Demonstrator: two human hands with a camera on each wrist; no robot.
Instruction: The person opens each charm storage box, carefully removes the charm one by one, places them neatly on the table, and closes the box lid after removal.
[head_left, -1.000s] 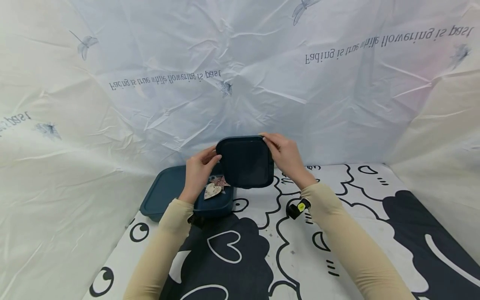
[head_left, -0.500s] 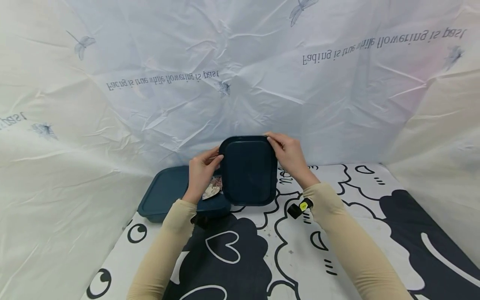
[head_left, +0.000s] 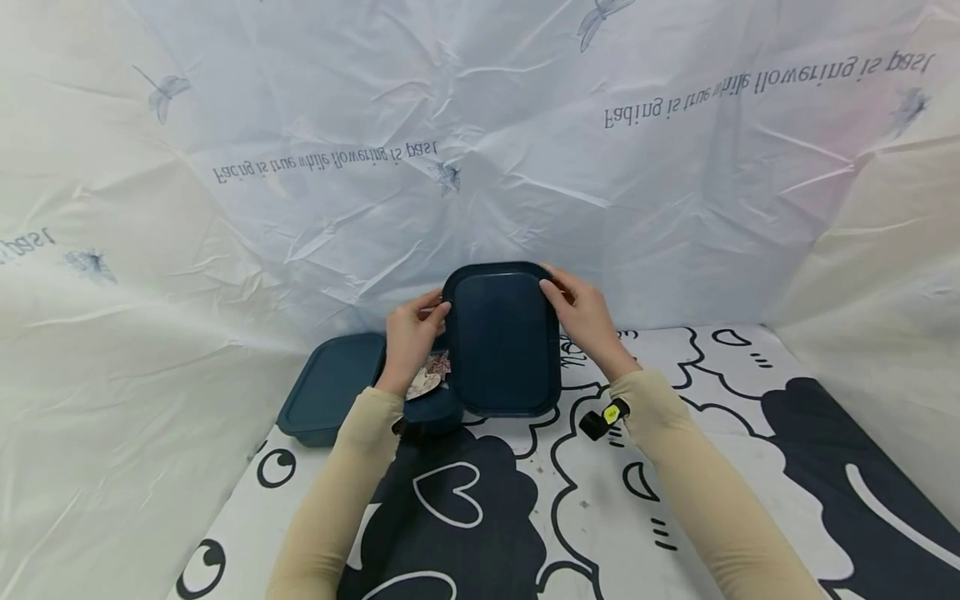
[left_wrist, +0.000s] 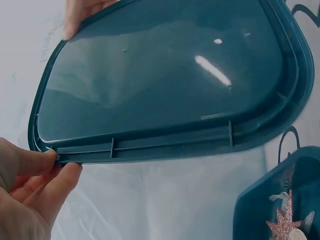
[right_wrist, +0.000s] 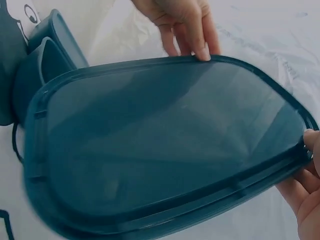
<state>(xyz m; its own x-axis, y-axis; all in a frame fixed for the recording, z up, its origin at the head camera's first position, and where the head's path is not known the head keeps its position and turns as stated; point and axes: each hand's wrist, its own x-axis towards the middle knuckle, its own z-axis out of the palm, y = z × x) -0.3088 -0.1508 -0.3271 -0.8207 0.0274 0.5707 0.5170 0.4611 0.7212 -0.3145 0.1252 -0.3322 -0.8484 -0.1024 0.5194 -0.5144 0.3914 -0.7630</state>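
Observation:
A dark teal plastic lid (head_left: 506,342) with rounded corners is held up off the table, tilted steeply. My left hand (head_left: 411,336) pinches its left edge between thumb and fingers, and my right hand (head_left: 588,317) grips the upper right corner. Ribs run along the rim groove of the lid (left_wrist: 165,85) in the left wrist view. To the left, partly hidden by the left hand and the lid, stands an open teal box (head_left: 433,410). Inside it lie a cream heart-shaped ornament (head_left: 425,382) and a pink glittery star (left_wrist: 284,220).
A second teal box with its lid on (head_left: 330,387) stands at the left, right beside the open one. A white sheet (head_left: 525,167) with printed lettering hangs behind the table. The tablecloth (head_left: 600,500) has black and white cartoon drawings.
Both hands have shifted slightly right with the lid. The lid has tipped so more of its broad face shows toward the head camera, now looking taller.

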